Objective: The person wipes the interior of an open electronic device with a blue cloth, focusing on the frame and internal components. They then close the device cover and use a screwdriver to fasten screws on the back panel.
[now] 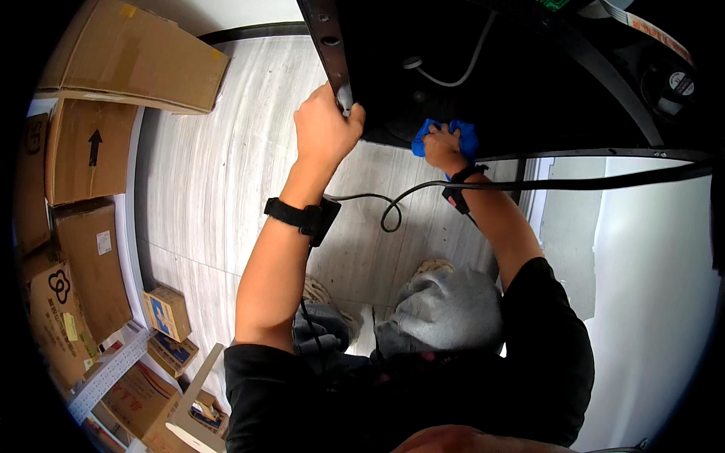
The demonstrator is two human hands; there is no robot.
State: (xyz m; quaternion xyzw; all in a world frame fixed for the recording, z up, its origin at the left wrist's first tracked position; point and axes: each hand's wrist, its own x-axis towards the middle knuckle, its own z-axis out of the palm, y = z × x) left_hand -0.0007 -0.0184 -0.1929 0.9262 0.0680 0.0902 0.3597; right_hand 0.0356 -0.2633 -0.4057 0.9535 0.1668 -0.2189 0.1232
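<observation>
My left hand [328, 123] grips the lower end of a dark metal edge strip [334, 54] on a large black cabinet or machine housing [391, 102]. A small pale grey piece [344, 97] shows beside my thumb; I cannot tell what it is. Bunched under the fingers of my right hand [443, 148] is a blue cloth [468, 136], pressed on the dark inside of the housing near its front rim [595, 153]. Inside, a thin grey cable [474, 59] ends in a small round piece [412, 62]. Much of the interior is too dark to make out.
A black cable [521, 184] crosses below the housing and loops near my right wrist. Cardboard boxes [93, 150] are stacked on shelving [129, 192] at the left, with a small box [167, 313] by its edge. A white wall [651, 283] stands at the right.
</observation>
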